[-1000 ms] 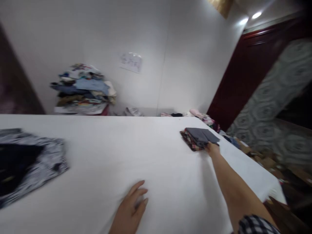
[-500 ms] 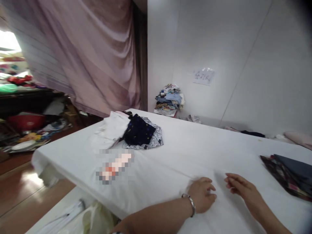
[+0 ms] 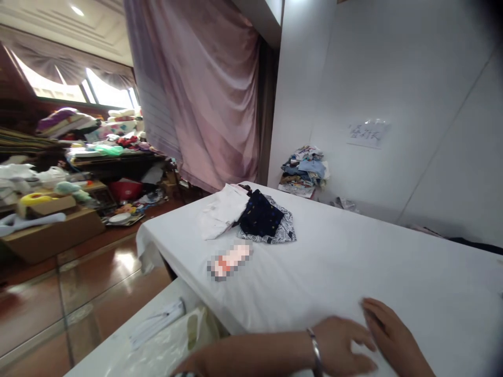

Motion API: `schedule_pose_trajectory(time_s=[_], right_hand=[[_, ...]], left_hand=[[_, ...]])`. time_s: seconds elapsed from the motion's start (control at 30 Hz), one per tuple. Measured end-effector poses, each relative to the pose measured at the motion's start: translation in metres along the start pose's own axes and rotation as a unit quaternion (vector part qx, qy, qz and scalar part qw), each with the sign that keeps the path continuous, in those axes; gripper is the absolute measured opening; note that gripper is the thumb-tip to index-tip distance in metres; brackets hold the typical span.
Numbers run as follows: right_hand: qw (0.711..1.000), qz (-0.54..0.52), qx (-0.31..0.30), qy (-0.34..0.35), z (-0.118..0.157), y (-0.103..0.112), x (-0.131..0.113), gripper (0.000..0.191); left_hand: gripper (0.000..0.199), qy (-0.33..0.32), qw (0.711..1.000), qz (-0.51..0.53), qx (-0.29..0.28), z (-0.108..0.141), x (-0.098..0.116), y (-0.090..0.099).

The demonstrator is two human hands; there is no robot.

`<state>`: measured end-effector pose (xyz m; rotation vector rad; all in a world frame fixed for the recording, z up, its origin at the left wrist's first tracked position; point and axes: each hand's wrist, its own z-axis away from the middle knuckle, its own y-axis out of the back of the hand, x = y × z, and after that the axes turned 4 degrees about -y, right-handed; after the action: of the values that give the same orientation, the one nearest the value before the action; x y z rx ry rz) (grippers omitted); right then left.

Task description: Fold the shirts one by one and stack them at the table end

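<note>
My left hand point(image 3: 346, 343), with a silver bangle at the wrist, is low over the white-covered table point(image 3: 353, 262). Its fingers are apart and nothing is in them. Close beside it on the right is my right hand point(image 3: 387, 332), fingers stretched out and also holding nothing; whether the two hands touch I cannot tell. Farther off on the table lie a white garment point(image 3: 223, 212), a dark navy garment with small coloured spots point(image 3: 261, 214) and a black-and-white patterned cloth point(image 3: 290, 228) partly under it. A blurred-out pinkish item point(image 3: 231, 260) lies nearer than these.
A plastic bag point(image 3: 176, 335) rests on a lower white surface at the near left. Piled clothes point(image 3: 304, 167) stand beyond the table by the wall. A pink curtain point(image 3: 212, 94) hangs behind. Cardboard boxes point(image 3: 55, 230) and clutter occupy the floor at left.
The view has swung left and up, so the dark folded clothes at the right are out of sight. My hands have come closer together and sit lower in the picture.
</note>
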<state>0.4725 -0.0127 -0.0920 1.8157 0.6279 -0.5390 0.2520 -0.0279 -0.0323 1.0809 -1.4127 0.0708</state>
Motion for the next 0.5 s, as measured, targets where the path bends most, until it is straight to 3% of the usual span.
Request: schedule_pose_trajectory(time_s=[0.1, 0.2, 0.27, 0.3, 0.4, 0.5], right_hand=[[1.000, 0.028, -0.003, 0.014, 0.002, -0.003, 0.005, 0.037], [0.999, 0.035, -0.004, 0.006, 0.001, -0.005, 0.007, 0.037], [0.999, 0.034, -0.004, 0.003, 0.000, -0.006, 0.008, 0.038], [0.999, 0.034, -0.002, 0.003, -0.001, -0.007, 0.008, 0.038], [0.999, 0.038, 0.009, 0.005, -0.002, -0.010, 0.010, 0.038], [0.999, 0.046, 0.017, 0.007, -0.001, -0.010, 0.010, 0.037]], left_hand=[[0.025, 0.047, 0.980, -0.066, 0.181, 0.018, -0.005, 0.093], [0.034, 0.111, 0.924, -0.152, 0.332, 0.037, -0.022, 0.197], [0.033, 0.187, 0.855, -0.235, 0.424, 0.051, -0.039, 0.254], [0.035, 0.221, 0.826, -0.273, 0.441, 0.059, -0.048, 0.276], [0.044, 0.311, 0.769, -0.360, 0.427, 0.077, -0.073, 0.315], [0.049, 0.367, 0.748, -0.365, 0.416, 0.081, -0.094, 0.327]])
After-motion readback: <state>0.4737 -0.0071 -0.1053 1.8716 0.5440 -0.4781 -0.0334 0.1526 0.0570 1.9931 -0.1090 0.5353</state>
